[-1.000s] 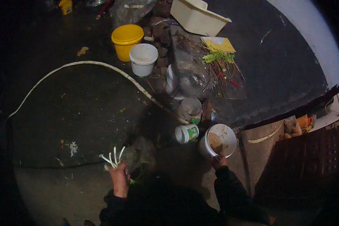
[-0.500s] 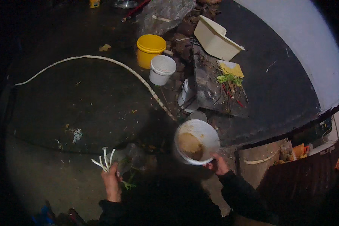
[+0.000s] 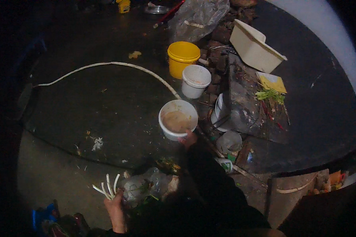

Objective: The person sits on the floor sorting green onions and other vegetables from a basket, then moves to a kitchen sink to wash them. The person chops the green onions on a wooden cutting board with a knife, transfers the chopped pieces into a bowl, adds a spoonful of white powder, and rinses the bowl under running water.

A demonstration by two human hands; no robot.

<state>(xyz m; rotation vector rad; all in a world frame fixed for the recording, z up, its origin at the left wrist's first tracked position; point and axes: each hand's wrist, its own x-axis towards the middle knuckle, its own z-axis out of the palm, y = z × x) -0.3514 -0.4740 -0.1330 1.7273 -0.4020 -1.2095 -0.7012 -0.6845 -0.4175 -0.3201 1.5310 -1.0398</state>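
My right hand (image 3: 189,139) is closed on the near rim of a white plastic bucket (image 3: 178,133), its arm stretched forward. Cloudy brownish liquid covers the bottom of this bucket. At the lower left, my left hand (image 3: 114,211) is closed round a bunch of white-stalked greens (image 3: 111,186). The cut white ends fan upward from the fist; their exact kind is unclear. Beside that hand lies a clear plastic bag (image 3: 140,185) with some green leaves by it. A white hose (image 3: 136,67) curves across the dark floor and ends behind the bucket.
Past the bucket stand a smaller white bucket (image 3: 195,81) and a yellow bucket (image 3: 182,59). Bricks border a raised dark slab with a cream basin (image 3: 257,45) and loose greens (image 3: 269,94). A clear container (image 3: 229,142) sits right of my arm. A metal bowl (image 3: 156,9) is far off.
The view has shifted. My right hand has carried the white bucket forward and leftward, nearer the hose. My left hand keeps its hold on the greens.
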